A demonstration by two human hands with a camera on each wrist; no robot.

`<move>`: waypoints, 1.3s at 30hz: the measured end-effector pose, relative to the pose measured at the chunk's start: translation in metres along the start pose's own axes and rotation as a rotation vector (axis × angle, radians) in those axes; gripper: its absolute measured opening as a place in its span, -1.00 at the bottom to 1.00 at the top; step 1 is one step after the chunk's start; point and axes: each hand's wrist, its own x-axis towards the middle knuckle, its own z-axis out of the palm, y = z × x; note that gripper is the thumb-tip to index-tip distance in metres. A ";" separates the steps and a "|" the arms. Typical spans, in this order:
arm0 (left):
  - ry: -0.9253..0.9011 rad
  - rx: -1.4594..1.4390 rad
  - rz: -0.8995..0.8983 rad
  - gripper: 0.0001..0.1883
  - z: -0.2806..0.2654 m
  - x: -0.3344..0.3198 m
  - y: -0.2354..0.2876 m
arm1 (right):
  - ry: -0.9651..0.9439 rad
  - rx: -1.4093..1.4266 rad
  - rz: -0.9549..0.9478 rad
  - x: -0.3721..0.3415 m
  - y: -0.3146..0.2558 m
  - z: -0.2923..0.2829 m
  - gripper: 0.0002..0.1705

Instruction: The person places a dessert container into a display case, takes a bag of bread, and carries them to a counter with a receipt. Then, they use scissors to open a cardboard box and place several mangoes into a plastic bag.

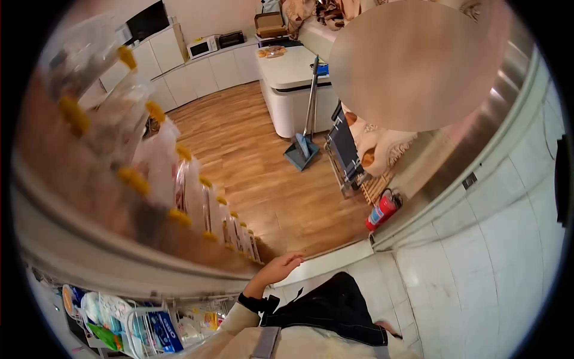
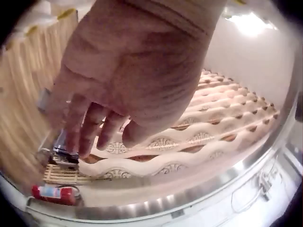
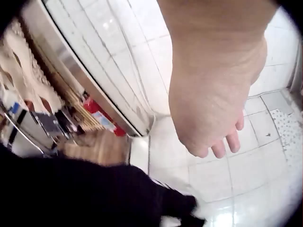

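Note:
In the head view my left hand (image 1: 277,271) is held out low at the middle, over the white threshold (image 1: 335,258), with a black band at its wrist. The left wrist view shows the palm of this hand (image 2: 132,71) close up, its fingers relaxed and holding nothing. At the lower right of the head view, my right hand (image 1: 390,329) shows only in part beside black trousers (image 1: 335,305). Seen in the right wrist view, the right hand (image 3: 215,104) hangs above white floor tiles (image 3: 213,177), fingers loose, nothing in them.
Beyond the threshold, a wooden floor (image 1: 239,149) holds a dustpan (image 1: 301,152), a white counter (image 1: 290,110) and a folded black-framed item (image 1: 344,143). A red fire extinguisher (image 1: 381,212) stands right of the doorway. Hanging bags (image 1: 158,161) line the left; below is a wire rack (image 1: 140,329) with packages.

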 end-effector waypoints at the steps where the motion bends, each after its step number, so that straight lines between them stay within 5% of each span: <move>1: 0.010 0.003 -0.002 -0.67 -0.012 0.018 0.007 | -0.157 0.307 0.229 -0.004 -0.025 -0.014 -0.63; 3: 0.054 -0.339 -0.026 -0.70 -0.036 0.059 0.013 | -0.278 0.469 0.409 0.018 -0.056 -0.055 -0.63; 6: 0.181 -0.367 -0.064 -0.70 -0.079 0.113 -0.010 | -0.326 0.481 0.415 0.087 -0.065 -0.125 -0.65; 11: 0.435 -0.416 -0.288 -0.70 -0.154 0.171 -0.007 | -0.289 0.302 0.245 0.262 -0.037 -0.301 -0.67; 16: 0.798 -0.459 -0.186 -0.72 -0.224 0.187 0.041 | -0.262 -0.210 -0.056 0.458 -0.012 -0.533 -0.69; 18: 0.985 -0.394 -0.226 -0.73 -0.245 0.176 0.036 | -0.110 0.000 -0.093 0.584 -0.024 -0.621 -0.74; 21: 1.264 -0.522 -0.273 -0.74 -0.265 0.171 0.012 | 0.027 0.428 -0.259 0.719 -0.118 -0.697 -0.73; 23: 1.361 -0.612 -0.342 -0.74 -0.279 0.175 -0.004 | 0.027 0.484 -0.315 0.774 -0.174 -0.718 -0.71; 25: 1.436 -0.742 -0.204 -0.75 -0.303 0.185 -0.012 | 0.045 0.577 -0.279 0.771 -0.248 -0.731 -0.75; 27: 1.501 -0.694 -0.279 -0.74 -0.349 0.189 -0.035 | 0.123 0.092 -0.522 0.786 -0.289 -0.725 -0.77; 31: 1.428 -0.611 -0.269 -0.74 -0.433 0.231 -0.018 | -0.224 0.243 -0.466 0.835 -0.310 -0.712 -0.79; 33: 1.390 -0.557 -0.141 -0.75 -0.472 0.238 -0.006 | -0.024 0.222 -0.588 0.847 -0.302 -0.708 -0.79; 35: 1.340 -0.610 -0.098 -0.75 -0.513 0.252 0.002 | 0.108 0.292 -0.459 0.855 -0.310 -0.718 -0.77; 36: 1.320 -0.561 -0.132 -0.75 -0.531 0.260 0.015 | -0.013 0.322 -0.251 0.849 -0.336 -0.751 -0.77; 37: 1.336 -0.566 -0.184 -0.75 -0.545 0.268 0.003 | 0.269 0.453 -0.415 0.864 -0.335 -0.751 -0.76; 39: 1.359 -0.613 -0.129 -0.76 -0.555 0.281 -0.027 | 0.519 0.418 -0.277 0.893 -0.352 -0.776 -0.72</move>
